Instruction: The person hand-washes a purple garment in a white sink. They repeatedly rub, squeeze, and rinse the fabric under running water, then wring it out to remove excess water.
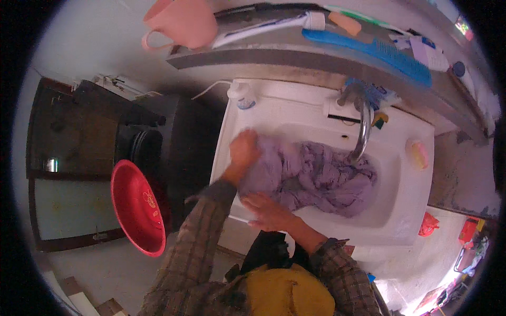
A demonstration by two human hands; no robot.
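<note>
A wet-looking purple cloth garment [336, 181] lies bunched in the white sink basin [395, 189], its left part spread over the basin's left side. At the upper left edge of the cloth, my left hand [244, 149] is closed on the fabric, slightly blurred. My right hand [270, 211] rests at the cloth's lower left corner, near the sink's front rim. Its fingers lie on the fabric with the thumb apart; whether it grips is unclear. Over the right part of the garment bends a chrome faucet [364, 130], with no water stream plainly visible.
A white bottle [242, 95] stands at the sink's back left corner, and a bar of soap [419, 155] on its right rim. Above runs a shelf [253, 57] with a pink mug [182, 23] and a blue comb [367, 49]. A red basin [138, 209] is at left.
</note>
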